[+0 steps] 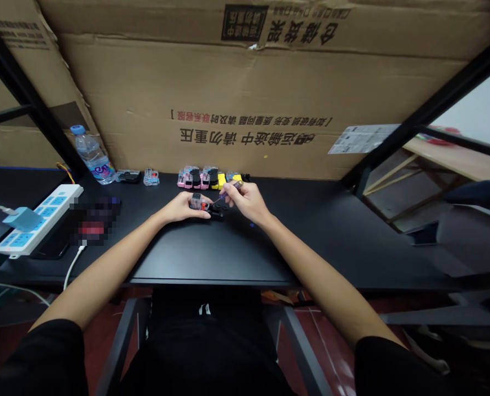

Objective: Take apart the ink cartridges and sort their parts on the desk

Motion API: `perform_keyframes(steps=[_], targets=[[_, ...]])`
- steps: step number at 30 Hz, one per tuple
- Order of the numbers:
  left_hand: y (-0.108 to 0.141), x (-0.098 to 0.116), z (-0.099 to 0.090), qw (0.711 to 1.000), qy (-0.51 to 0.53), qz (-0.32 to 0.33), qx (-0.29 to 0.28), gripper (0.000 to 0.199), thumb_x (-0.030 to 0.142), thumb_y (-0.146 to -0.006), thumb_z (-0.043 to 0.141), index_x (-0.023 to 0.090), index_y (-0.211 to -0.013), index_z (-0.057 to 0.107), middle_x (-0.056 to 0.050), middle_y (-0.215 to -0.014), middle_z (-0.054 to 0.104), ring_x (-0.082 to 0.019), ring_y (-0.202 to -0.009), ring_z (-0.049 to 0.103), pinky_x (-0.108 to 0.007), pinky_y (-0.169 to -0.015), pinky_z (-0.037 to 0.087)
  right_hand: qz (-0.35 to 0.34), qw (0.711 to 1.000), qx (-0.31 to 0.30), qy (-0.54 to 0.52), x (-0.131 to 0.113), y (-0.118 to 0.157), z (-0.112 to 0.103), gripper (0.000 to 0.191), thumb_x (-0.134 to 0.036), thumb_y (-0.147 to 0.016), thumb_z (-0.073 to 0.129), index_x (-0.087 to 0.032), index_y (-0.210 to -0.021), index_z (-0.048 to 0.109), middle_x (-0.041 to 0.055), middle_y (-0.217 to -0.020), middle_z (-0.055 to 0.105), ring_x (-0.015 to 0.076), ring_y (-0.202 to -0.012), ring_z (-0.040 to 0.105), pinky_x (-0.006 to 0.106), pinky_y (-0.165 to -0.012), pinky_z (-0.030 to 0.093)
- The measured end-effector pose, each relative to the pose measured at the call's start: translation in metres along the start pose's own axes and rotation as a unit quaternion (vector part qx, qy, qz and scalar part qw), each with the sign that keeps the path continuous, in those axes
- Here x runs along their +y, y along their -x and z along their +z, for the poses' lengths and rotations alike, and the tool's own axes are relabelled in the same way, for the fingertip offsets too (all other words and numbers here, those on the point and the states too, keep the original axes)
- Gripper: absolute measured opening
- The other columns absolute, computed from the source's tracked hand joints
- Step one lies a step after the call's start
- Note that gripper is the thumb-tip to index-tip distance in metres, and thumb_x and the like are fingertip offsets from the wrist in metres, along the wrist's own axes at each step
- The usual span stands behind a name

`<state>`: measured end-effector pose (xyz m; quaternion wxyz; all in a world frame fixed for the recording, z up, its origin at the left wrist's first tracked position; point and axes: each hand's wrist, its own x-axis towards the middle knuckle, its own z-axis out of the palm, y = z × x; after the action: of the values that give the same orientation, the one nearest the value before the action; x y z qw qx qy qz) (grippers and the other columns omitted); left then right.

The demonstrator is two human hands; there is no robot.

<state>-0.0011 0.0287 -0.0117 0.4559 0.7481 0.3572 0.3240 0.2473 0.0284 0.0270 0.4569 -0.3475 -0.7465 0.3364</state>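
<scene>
My left hand [181, 208] is wrapped round a small device [197, 202] with a clear cover, black parts and a bit of orange, just above the black table [212, 253]. Held in the fingers of my right hand [251, 203] is a slim screwdriver [230, 190], its shaft slanting down to the left with the tip at the device. Whether the tip touches a screw is too small to tell. Behind my hands stand several similar pieces, with pink-and-black ones [193, 177] and yellow-and-black ones [220, 179]; my right hand partly hides the yellow ones.
A water bottle [94, 155], a black clear-topped piece [128, 176] and a small clear piece [151, 177] stand at the back left. On the left lie a power strip [42, 220] and a cable [75, 264]. Cardboard [228, 82] rises behind the table.
</scene>
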Motion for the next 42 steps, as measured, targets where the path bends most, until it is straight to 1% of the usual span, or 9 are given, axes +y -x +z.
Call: perform_keyframes(steps=[11,14,17,21,26,30,32,38,42], targets=[[0.003,0.004,0.001,1.0,0.002,-0.016,-0.001,0.059,0.044,-0.073,0.093,0.01,-0.12,0.079,-0.006,-0.093,0.079,-0.017,-0.079,0.069,-0.031,-0.083,0.057,0.023,0.999,0.029,-0.033,0.008,0.004,0.002,0.058,-0.073,-0.094,0.064,-0.018,-0.082,0.075,0.0016,-0.063,0.066,0.0137,-0.051,0.06,0.028,-0.056,0.052],[0.004,0.004,0.001,1.0,0.0,-0.021,0.002,0.06,0.044,-0.073,0.093,0.01,-0.12,0.079,-0.006,-0.093,0.079,-0.017,-0.079,0.069,-0.031,-0.083,0.057,0.018,0.999,-0.008,-0.034,0.01,0.006,-0.002,0.052,-0.067,-0.099,0.062,-0.018,-0.087,0.075,0.0022,-0.069,0.068,0.0142,-0.057,0.062,0.028,-0.06,0.053],[0.006,0.003,0.002,1.0,0.011,-0.017,-0.005,0.06,0.045,-0.072,0.094,0.011,-0.119,0.079,-0.007,-0.097,0.08,-0.018,-0.083,0.071,-0.032,-0.087,0.057,0.012,0.998,-0.053,-0.033,0.009,0.009,-0.008,0.043,-0.058,-0.101,0.061,-0.019,-0.089,0.075,0.0029,-0.075,0.069,0.0156,-0.064,0.064,0.029,-0.064,0.054],[0.009,0.001,0.004,0.999,0.021,-0.021,-0.011,0.06,0.046,-0.074,0.093,0.012,-0.121,0.079,-0.007,-0.097,0.08,-0.019,-0.084,0.071,-0.032,-0.087,0.057,0.019,0.997,-0.067,-0.031,0.007,0.013,-0.01,0.037,-0.05,-0.102,0.06,-0.019,-0.091,0.075,0.0028,-0.076,0.069,0.0163,-0.065,0.064,0.03,-0.065,0.053],[0.012,0.002,0.007,0.999,0.019,-0.033,-0.008,0.057,0.046,-0.075,0.092,0.014,-0.121,0.08,-0.006,-0.099,0.08,-0.018,-0.084,0.071,-0.03,-0.084,0.057,0.022,0.999,-0.048,-0.011,0.005,0.02,-0.009,0.044,-0.055,-0.104,0.057,-0.019,-0.092,0.079,0.0036,-0.073,0.069,0.0173,-0.064,0.065,0.03,-0.062,0.053],[0.014,0.005,0.009,0.999,0.008,-0.041,-0.015,0.057,0.047,-0.077,0.091,0.015,-0.123,0.08,-0.003,-0.088,0.078,-0.016,-0.076,0.067,-0.027,-0.076,0.054,0.026,1.0,-0.013,-0.011,0.005,0.024,-0.007,0.045,-0.057,-0.103,0.059,-0.02,-0.089,0.08,0.0038,-0.07,0.071,0.0169,-0.058,0.065,0.03,-0.058,0.053],[0.015,0.006,0.011,0.999,0.004,-0.05,-0.012,0.058,0.047,-0.077,0.091,0.016,-0.125,0.08,-0.002,-0.088,0.077,-0.016,-0.075,0.065,-0.027,-0.076,0.053,0.035,0.999,0.003,-0.02,0.007,0.026,-0.006,0.045,-0.056,-0.103,0.06,-0.019,-0.087,0.081,0.0035,-0.067,0.07,0.0169,-0.056,0.065,0.031,-0.058,0.054],[0.017,0.006,0.013,0.998,-0.014,-0.064,-0.016,0.062,0.052,-0.078,0.09,0.02,-0.13,0.079,-0.003,-0.097,0.08,-0.017,-0.078,0.068,-0.027,-0.077,0.053,0.071,0.997,0.023,-0.033,0.018,0.032,-0.006,0.045,-0.053,-0.106,0.058,-0.02,-0.089,0.084,0.0031,-0.063,0.071,0.0185,-0.054,0.067,0.032,-0.058,0.055],[0.018,0.008,0.014,0.998,-0.014,-0.065,-0.015,0.059,0.052,-0.079,0.09,0.022,-0.128,0.08,-0.004,-0.1,0.082,-0.019,-0.082,0.071,-0.027,-0.078,0.055,0.071,0.996,0.043,-0.023,0.015,0.031,-0.014,0.044,-0.051,-0.106,0.058,-0.022,-0.088,0.085,0.0034,-0.06,0.069,0.0205,-0.056,0.068,0.034,-0.057,0.055]])
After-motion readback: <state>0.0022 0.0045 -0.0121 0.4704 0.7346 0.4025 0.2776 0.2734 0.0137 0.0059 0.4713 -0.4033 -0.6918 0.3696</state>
